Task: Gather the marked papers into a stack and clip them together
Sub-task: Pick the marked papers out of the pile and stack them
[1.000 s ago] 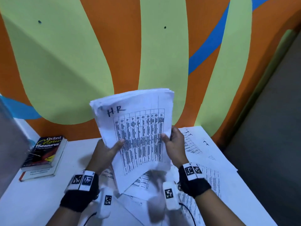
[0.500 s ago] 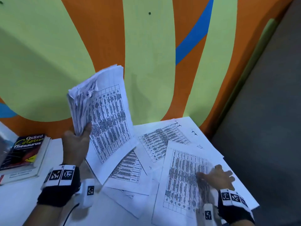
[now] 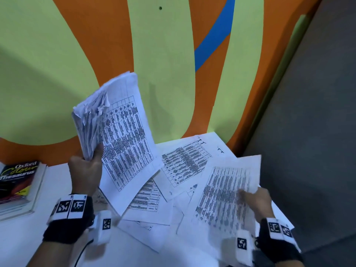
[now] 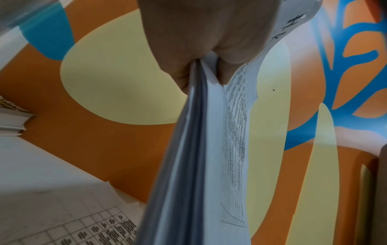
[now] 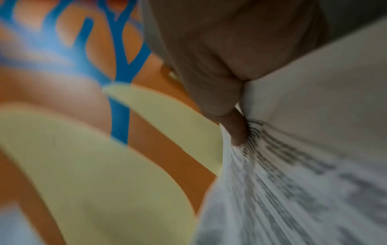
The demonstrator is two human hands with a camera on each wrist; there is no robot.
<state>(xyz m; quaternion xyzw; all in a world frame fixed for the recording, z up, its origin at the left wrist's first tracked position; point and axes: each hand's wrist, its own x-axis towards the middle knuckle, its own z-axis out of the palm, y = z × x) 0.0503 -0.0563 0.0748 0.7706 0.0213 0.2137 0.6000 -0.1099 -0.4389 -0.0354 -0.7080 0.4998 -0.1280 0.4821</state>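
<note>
A second ago both hands were on the pile of papers (image 3: 115, 135), holding it up in front of the wall. Now the left hand (image 3: 85, 170) holds the pile alone, up in the air, with the thumb and fingers squeezed tight on its bottom edge. The wrist view shows "HR" written on the top page.

The right hand (image 3: 256, 201) has gone down to the right side of the table (image 3: 23, 241). Half a second ago it lay flat on a loose sheet (image 3: 225, 191) there. Now that sheet is tipped up off the other pages, with the thumb pinching its edge.

So I think the next page is on its way to the pile. More loose pages (image 3: 183, 162) lie spread on the table, so there is plenty left to pick up. I see no clip yet. A book (image 3: 17, 180) sits far left.
</note>
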